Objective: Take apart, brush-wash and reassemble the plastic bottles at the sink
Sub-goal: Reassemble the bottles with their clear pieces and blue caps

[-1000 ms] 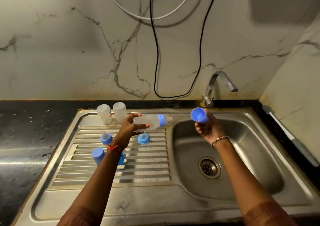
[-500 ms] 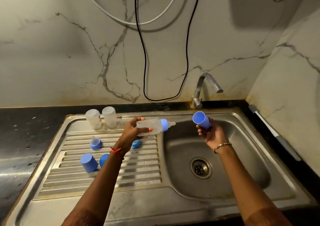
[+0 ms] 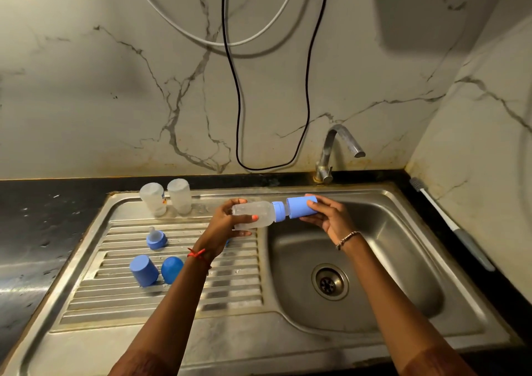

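We are at reassembly. Just above the frame's centre, over the sink's (image 3: 264, 263) divider, our left hand (image 3: 222, 228) wraps the clear bottle (image 3: 253, 215), held sideways. Our right hand (image 3: 328, 220) grips the blue cap (image 3: 300, 207), its mouth just short of the blue collar (image 3: 278, 211). Next, we judge, the cap needs a straight push until seated.

You wear a knotted red thread (image 3: 197, 254) on your left wrist, and your left hand (image 3: 221, 227) has an orange-painted thumbnail (image 3: 254, 217). A thin beaded metallic bracelet (image 3: 347, 239) circles your right wrist. Rust-brown sleeves (image 3: 434, 362) begin above both bare forearms.
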